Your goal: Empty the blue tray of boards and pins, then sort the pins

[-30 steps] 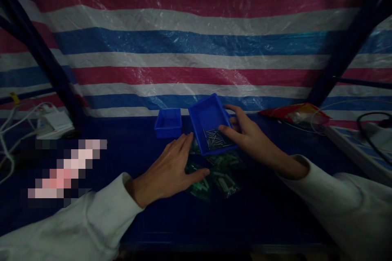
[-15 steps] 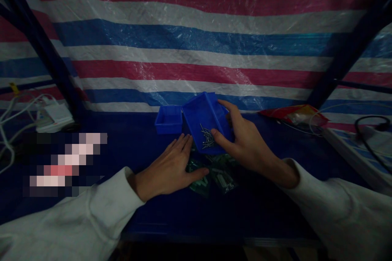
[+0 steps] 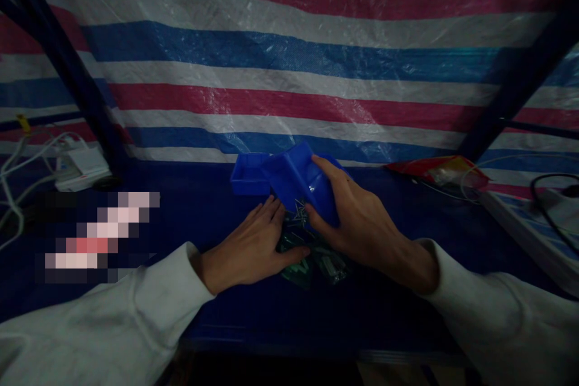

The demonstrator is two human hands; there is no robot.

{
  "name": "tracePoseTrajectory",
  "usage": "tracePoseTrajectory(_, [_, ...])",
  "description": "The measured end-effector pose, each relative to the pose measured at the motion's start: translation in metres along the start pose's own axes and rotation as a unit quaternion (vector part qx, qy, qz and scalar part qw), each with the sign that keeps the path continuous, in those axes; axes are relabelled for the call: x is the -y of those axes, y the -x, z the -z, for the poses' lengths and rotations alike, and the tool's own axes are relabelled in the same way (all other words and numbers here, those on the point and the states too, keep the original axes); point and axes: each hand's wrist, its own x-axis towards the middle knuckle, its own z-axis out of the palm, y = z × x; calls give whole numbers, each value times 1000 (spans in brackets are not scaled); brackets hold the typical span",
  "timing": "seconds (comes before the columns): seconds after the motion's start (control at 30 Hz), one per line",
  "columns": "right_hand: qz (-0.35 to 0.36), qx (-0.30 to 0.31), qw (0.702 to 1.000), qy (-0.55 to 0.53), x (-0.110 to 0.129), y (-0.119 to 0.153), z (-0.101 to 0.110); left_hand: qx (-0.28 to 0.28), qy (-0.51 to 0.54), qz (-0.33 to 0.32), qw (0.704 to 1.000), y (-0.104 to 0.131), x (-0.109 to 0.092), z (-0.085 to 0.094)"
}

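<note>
My right hand [image 3: 362, 211] grips a blue plastic bin [image 3: 296, 172] and holds it steeply tilted, its mouth toward me. Several thin metal screws or nails [image 3: 299, 212] lie at the bin's lower edge, by my right thumb; their exact kind is hard to make out. My left hand [image 3: 256, 241] is open, palm down, with the thumb stretched out to the right. It lies beside small clear plastic bags [image 3: 296, 268] on the dark blue tabletop, below the bin. Another bag [image 3: 332, 262] holds small metal pieces. Behind my left fingers stands a second blue bin [image 3: 249, 175], upright.
A white power strip with plugs and cables [image 3: 81, 166] sits at the left. On the right are a red and yellow packet [image 3: 436, 169] and a pale flat case [image 3: 529, 235] with a black cable. Striped sheeting [image 3: 289, 72] hangs behind, between dark metal posts.
My right hand has tipped the bin further down toward me. The metal pieces have slid to its lower edge. My left hand has stayed nearly still.
</note>
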Motion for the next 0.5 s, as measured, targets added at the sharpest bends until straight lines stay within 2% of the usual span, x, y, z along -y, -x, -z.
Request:
tracePoseTrajectory(0.27, [8, -4, 1000, 11, -3, 0, 1, 21, -5, 29, 999, -1, -2, 2])
tracePoseTrajectory(0.5, [38, 6, 999, 26, -17, 2, 9, 19, -11, 44, 999, 0, 0, -1])
